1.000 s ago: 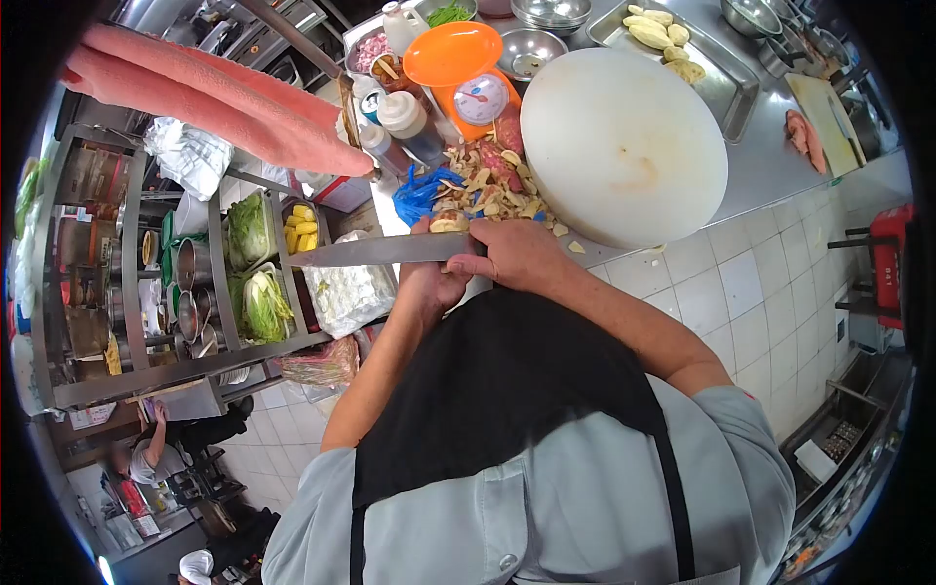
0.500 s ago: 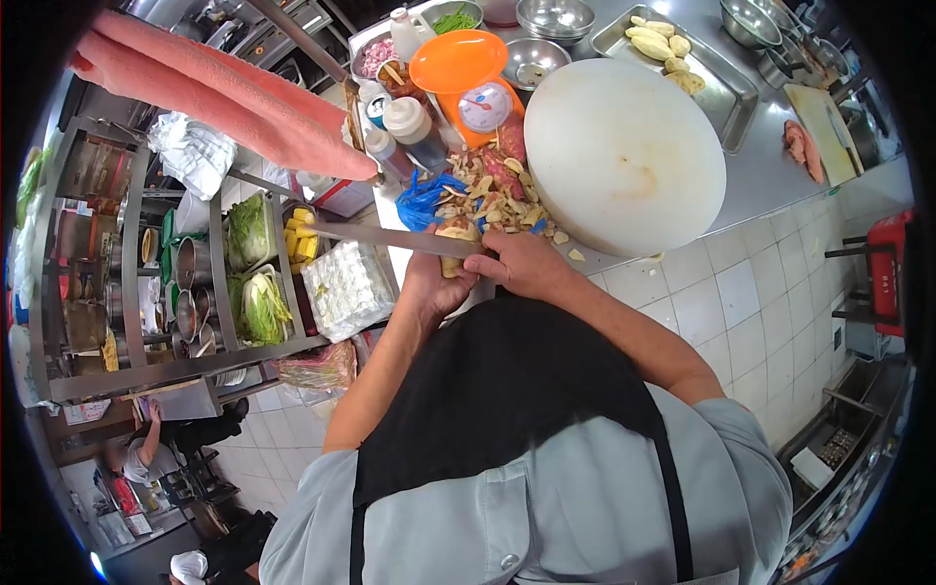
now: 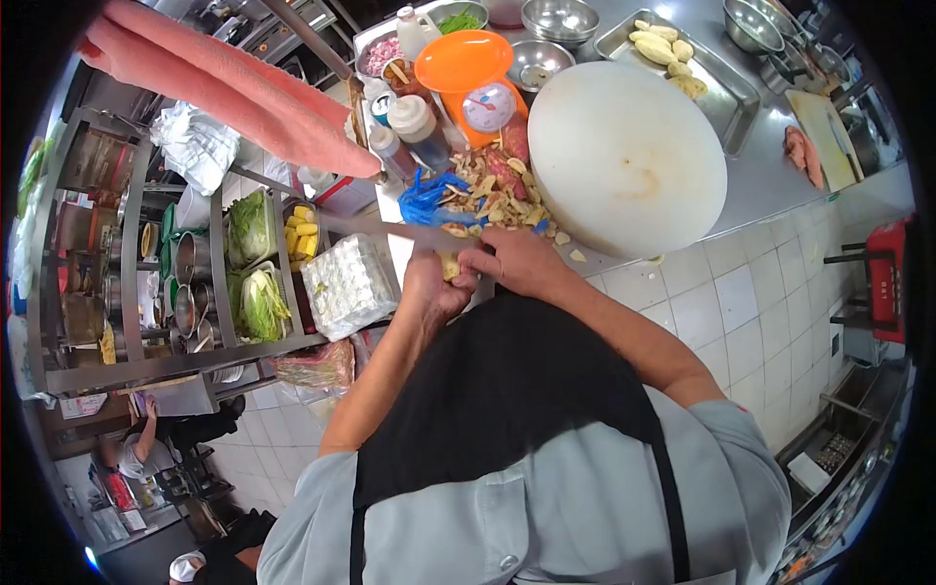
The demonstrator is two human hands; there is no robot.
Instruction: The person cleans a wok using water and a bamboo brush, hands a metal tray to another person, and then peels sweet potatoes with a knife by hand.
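My right hand (image 3: 522,261) is closed on the handle of a large knife (image 3: 405,232). Its wide blade points left and looks slightly blurred. Just below the blade, my left hand (image 3: 436,285) grips a partly peeled sweet potato (image 3: 449,265) with yellow flesh, mostly covered by fingers and knife. Beyond both hands lies a heap of peelings (image 3: 483,198), with red-skinned sweet potatoes (image 3: 505,175) among them. A crumpled blue plastic bag (image 3: 429,200) touches the heap's left side.
A thick round white cutting board (image 3: 624,146) overhangs the counter edge on the right. Behind are an orange scale (image 3: 487,105), squeeze bottles (image 3: 414,122), metal bowls (image 3: 561,19) and a tray (image 3: 746,102) with peeled sweet potatoes. Shelving stands left; another person (image 3: 146,448) is lower left.
The knife blade has shifted up, away from the sweet potato. My left hand has lowered slightly and turned the sweet potato, which shows less now.
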